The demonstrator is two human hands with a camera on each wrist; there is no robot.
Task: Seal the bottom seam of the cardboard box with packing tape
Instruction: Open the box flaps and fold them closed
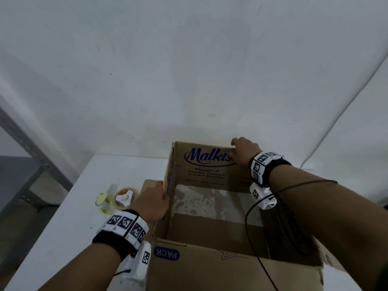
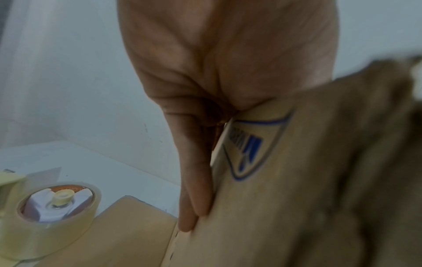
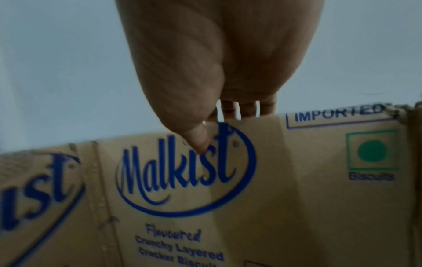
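A brown "Malkist" cardboard box [image 1: 205, 171] stands open-topped on the white table [image 1: 63, 227]. My left hand [image 1: 154, 200] grips the top edge of its left wall; in the left wrist view the fingers [image 2: 196, 180] lie straight down the outside of that panel [image 2: 285, 180]. My right hand [image 1: 243, 152] pinches the far wall's top edge near the right corner, with the thumb [image 3: 198, 142] on the printed face [image 3: 297, 189] and the fingers over the rim. A roll of clear packing tape [image 1: 125, 198] [image 2: 57, 204] on a pale yellow dispenser sits left of the box.
A flap marked "PACK" [image 1: 210, 265] hangs outward toward me, and another flap [image 2: 128, 234] lies flat beside the tape. A white wall rises just behind the box. A grey metal shelf frame [image 1: 25, 139] stands at the left. A black cable [image 1: 252, 238] loops from my right wrist.
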